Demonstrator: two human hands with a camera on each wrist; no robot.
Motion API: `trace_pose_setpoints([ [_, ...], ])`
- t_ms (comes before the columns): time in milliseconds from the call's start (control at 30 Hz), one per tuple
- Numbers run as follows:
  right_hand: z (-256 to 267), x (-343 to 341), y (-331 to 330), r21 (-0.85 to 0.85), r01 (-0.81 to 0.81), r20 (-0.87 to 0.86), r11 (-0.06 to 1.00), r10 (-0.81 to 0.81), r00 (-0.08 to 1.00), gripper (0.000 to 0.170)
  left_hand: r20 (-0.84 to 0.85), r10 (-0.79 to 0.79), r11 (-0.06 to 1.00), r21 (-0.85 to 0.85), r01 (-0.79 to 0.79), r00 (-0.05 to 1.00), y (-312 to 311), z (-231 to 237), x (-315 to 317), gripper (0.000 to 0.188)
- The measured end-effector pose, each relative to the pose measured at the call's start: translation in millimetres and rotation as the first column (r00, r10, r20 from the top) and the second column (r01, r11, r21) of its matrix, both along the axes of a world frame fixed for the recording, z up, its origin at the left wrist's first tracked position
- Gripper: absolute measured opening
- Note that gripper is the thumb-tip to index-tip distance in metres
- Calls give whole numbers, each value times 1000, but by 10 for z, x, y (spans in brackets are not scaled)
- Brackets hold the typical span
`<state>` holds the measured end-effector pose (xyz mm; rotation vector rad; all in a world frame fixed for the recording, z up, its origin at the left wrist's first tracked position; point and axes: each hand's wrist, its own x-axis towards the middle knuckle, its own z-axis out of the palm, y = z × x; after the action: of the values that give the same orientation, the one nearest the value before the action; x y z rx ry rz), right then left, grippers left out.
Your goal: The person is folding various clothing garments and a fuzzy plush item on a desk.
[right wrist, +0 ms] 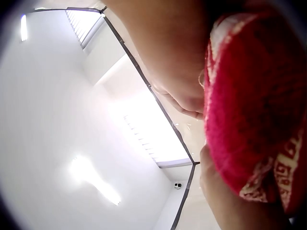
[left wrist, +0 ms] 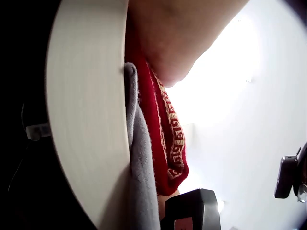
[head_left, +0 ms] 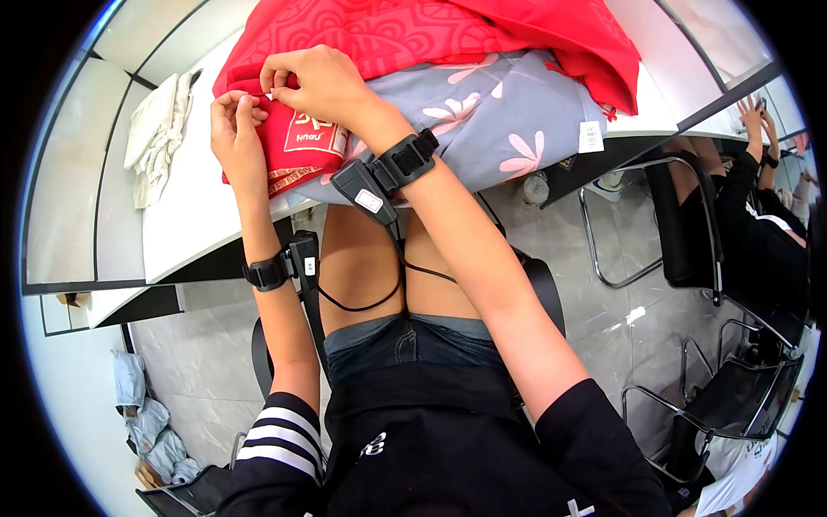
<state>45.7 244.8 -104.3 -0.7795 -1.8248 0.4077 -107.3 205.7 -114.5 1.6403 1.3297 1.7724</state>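
Note:
A red towel [head_left: 303, 142] with gold lettering and a gold patterned border lies folded at the table's front edge. My right hand [head_left: 323, 84] reaches over it from above, fingers bent down, pinching its upper left edge. On the left side, my left hand [head_left: 237, 133] pinches the same edge between thumb and curled fingers, close to the right fingertips. A small white bit shows between the two hands. In the left wrist view the towel's patterned border [left wrist: 175, 139] hangs beside grey cloth [left wrist: 141, 158]. The towel [right wrist: 254, 96] hides part of the fingers in the right wrist view.
Behind the hands spreads a large red patterned cloth [head_left: 388, 39]. Under it lies grey fabric with pink flowers [head_left: 500, 103] and a white tag [head_left: 591, 136]. Folded cream cloth [head_left: 159, 129] sits on the white table [head_left: 202, 211] at left. Another person [head_left: 758, 198] sits at right near black chairs [head_left: 680, 224].

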Motion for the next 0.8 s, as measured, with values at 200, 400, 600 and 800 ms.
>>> trace_pose_setpoints([
  [200,7,4,0,1,5,20,1000,-5,1000,11,-13,3,1000,-4,-3,1000,-13,15,21,14],
  [400,0,-6,6,7,7,33,1000,-7,999,11,-28,7,1000,-3,-7,1000,-8,4,14,12],
  [600,-20,-10,22,8,11,4,1000,-11,1000,12,-35,15,1000,-15,-15,999,-5,7,15,12],
  [800,-28,-12,43,-41,-7,-23,999,6,1000,11,-40,19,1000,-23,-20,999,-12,13,21,12],
])
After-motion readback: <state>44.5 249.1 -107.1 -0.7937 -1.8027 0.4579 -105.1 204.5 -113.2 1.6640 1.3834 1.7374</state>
